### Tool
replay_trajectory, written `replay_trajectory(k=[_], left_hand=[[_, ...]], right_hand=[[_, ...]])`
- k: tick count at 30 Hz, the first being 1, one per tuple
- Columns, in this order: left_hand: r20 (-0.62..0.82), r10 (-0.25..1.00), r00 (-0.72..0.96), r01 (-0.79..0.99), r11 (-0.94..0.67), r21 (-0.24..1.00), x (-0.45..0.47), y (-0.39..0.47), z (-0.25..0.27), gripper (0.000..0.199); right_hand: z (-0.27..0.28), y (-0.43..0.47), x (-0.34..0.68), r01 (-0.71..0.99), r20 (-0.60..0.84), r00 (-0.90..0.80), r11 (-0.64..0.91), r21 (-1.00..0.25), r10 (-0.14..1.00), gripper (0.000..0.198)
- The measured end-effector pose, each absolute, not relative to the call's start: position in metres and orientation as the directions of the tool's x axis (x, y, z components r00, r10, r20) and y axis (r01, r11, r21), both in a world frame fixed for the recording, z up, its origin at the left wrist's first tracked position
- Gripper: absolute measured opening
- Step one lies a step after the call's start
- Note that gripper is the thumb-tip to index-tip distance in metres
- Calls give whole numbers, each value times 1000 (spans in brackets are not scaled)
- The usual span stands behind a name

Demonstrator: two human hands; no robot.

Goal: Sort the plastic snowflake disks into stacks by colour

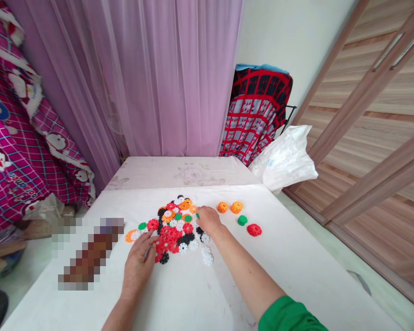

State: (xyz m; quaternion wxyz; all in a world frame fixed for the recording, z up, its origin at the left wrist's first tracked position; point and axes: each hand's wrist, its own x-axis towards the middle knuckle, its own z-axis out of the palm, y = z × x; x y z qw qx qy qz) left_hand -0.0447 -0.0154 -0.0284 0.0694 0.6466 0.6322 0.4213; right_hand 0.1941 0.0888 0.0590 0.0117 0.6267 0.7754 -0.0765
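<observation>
A loose pile of flat, notched plastic snowflake discs (pixel 172 236) in red, white, black, orange and green lies on the white-covered table. At the pile's left edge rests my left hand (pixel 140 259), fingers stretched over the red discs, holding nothing that I can see. My right hand (pixel 209 219) is closed at the pile's right side, with a bit of a green disc (pixel 198 215) showing at its fingertips. To its right stand an orange stack (pixel 222 207), a second orange stack (pixel 237 207), a small green stack (pixel 242 220) and a red stack (pixel 254 230).
A blurred-out brownish object (pixel 91 253) lies on the table (pixel 279 276) at left. A white plastic bag (pixel 286 158) is by the far right corner. Purple curtains (pixel 179 82) hang behind, and a wooden wardrobe (pixel 372 124) stands to the right.
</observation>
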Motion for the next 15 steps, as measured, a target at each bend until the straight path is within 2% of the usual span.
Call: replay_trajectory(k=[11, 15], left_hand=[[481, 866, -139, 784, -200, 587, -42, -17, -21, 32], [486, 862, -145, 781, -202, 592, -44, -17, -25, 33]], right_hand=[[60, 97, 204, 959, -84, -238, 221, -177, 968, 31], [70, 80, 239, 951, 16, -166, 164, -261, 986, 32]])
